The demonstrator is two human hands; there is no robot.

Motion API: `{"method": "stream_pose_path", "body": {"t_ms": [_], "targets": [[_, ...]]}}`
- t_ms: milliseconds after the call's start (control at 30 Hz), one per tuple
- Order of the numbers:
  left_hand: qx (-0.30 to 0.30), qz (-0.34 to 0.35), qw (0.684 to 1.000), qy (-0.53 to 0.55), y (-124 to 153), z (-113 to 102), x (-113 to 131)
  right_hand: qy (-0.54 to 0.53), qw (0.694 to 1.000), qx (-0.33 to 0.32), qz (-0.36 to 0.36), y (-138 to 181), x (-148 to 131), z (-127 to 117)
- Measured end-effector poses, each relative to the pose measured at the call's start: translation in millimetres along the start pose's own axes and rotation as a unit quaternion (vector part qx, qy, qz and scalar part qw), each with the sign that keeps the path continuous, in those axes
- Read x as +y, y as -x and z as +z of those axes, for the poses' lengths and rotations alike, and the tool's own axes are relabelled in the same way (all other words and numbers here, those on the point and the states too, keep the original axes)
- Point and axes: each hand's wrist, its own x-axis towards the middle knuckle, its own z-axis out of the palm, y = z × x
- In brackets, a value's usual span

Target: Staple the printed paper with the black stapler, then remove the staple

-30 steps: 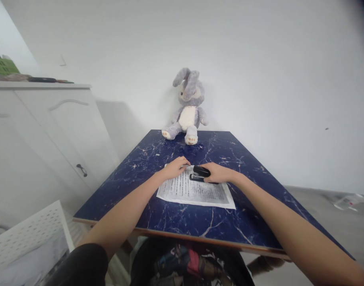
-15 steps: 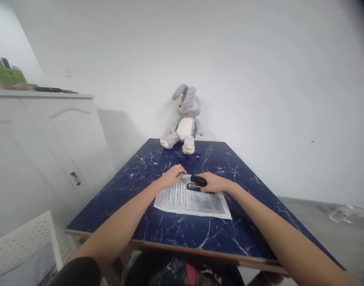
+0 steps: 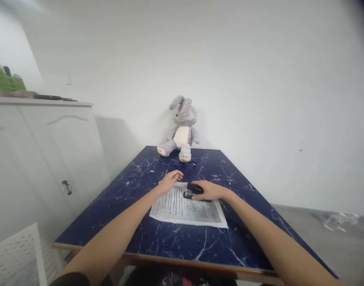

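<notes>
Printed sheets of paper [image 3: 184, 214] lie on the blue marble-patterned table, a little crumpled at the edges. My right hand [image 3: 210, 190] is wrapped round a black stapler [image 3: 195, 188], which rests over the right part of the paper with its jaw pointing left. At the paper's far left edge hovers my left hand [image 3: 171, 180], its fingers loosely bent and slightly apart, holding nothing. Whether its underside touches the paper is hidden. My right palm covers the rear of the stapler.
A grey plush rabbit [image 3: 183, 133] sits at the far end of the table [image 3: 134, 202] against the white wall. To the left stands a white cabinet [image 3: 74, 143], and a white perforated chair [image 3: 18, 254] is at lower left. Clear plastic [image 3: 339, 220] lies on the floor at right.
My left hand has come away from the paper's far edge, and its fingers have loosened. My right hand keeps hold of the stapler. The whole view has tilted up slightly.
</notes>
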Motion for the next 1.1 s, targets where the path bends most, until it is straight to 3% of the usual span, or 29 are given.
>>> {"method": "stream_pose_path", "body": {"t_ms": [167, 400, 733, 867, 967, 1100], "targets": [[-0.022, 0.034, 0.994, -0.099, 2.4, -1.4, 0.9, -0.051, 0.997, 0.050, -0.039, -2.7, -0.9, -1.2], [-0.087, 0.111, 0.954, -0.265, 7.0, -2.5, -1.3, 0.025, 0.996, 0.069, -0.044, -8.0, 1.8, 14.1], [-0.083, 0.088, 0.942, -0.313, 5.4, -1.6, 2.2, 0.052, 0.993, 0.081, -0.061, -9.8, 3.7, 12.2], [-0.086, 0.090, 0.954, -0.271, 3.2, -1.5, 2.8, 0.057, 0.990, 0.125, -0.003, -1.5, 8.2, -8.8], [-0.079, 0.065, 0.957, -0.270, -0.9, -3.4, -1.1, 0.070, 0.977, 0.192, 0.066, 7.3, 22.1, -31.2], [-0.067, 0.019, 0.954, -0.291, -4.0, -11.6, -3.2, 0.096, 0.957, 0.217, 0.168, 17.6, 45.6, -50.1]]}}
